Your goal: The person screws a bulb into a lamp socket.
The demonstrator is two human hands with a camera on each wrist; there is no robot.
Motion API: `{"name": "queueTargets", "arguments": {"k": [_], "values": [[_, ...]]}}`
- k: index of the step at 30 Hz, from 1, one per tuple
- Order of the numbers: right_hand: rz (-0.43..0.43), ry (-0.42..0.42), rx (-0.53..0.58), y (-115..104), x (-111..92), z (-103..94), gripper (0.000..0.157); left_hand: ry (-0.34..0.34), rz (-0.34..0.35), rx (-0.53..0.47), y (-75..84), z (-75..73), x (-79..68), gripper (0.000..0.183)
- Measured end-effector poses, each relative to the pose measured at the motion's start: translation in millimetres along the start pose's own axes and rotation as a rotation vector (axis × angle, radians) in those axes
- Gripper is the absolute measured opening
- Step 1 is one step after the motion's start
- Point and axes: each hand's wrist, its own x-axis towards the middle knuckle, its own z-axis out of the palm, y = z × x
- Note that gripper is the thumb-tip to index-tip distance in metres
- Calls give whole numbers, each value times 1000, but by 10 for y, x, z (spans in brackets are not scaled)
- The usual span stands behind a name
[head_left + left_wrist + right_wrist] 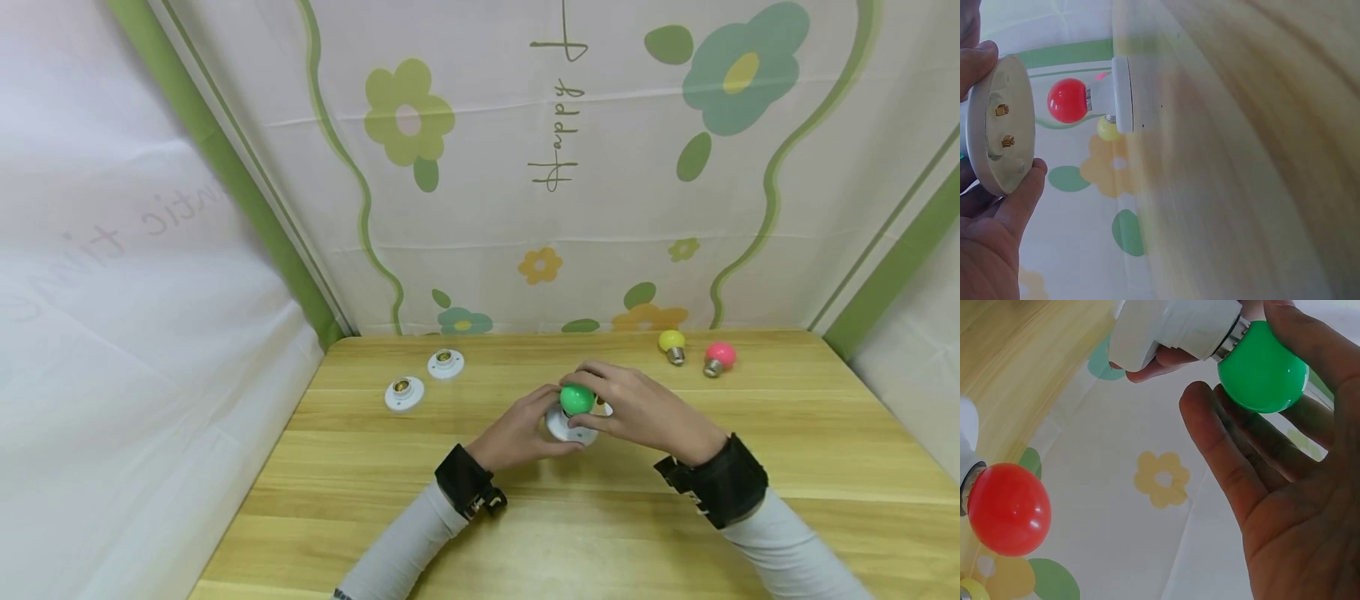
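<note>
In the head view my left hand point(517, 432) grips a round white lamp holder point(557, 425) by its rim, lifted off the table. Its underside point(1013, 125) with two brass screws faces the left wrist view. A green light bulb point(577, 399) sits in the holder, some metal thread still showing at the bulb's neck in the right wrist view. Around the bulb curl the thumb and fingers of my right hand point(645, 410). A red bulb point(1067, 100) stands upright in another white lamp holder point(1122, 94) close by, mostly hidden behind my right hand in the head view.
Two white lamp holders without bulbs point(404, 393) point(446, 363) lie at the table's back left. Toward the back right lie a yellow bulb point(672, 342) and a pink-red bulb point(721, 357). Printed curtains point(480, 200) hang behind the wooden table point(360, 500) and at its sides.
</note>
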Motion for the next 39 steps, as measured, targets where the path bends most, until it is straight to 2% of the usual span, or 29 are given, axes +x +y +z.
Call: {"name": "queueTargets", "arguments": {"k": [7, 13, 24, 33, 39], "values": [[-33, -29, -30, -17, 7, -8, 47, 2, 4, -32, 0, -20, 1, 79], [-43, -30, 0, -15, -11, 6, 52, 5, 22, -33, -20, -17, -8, 80], [-5, -48, -76, -29, -26, -16, 52, 3, 25, -30, -1, -17, -7, 82], [6, -28, -105, -34, -17, -30, 51, 2, 38, -19, 3, -18, 8, 80], [-4, 5, -103, -21, -18, -12, 48, 9, 71, -14, 14, -18, 18, 82]]}}
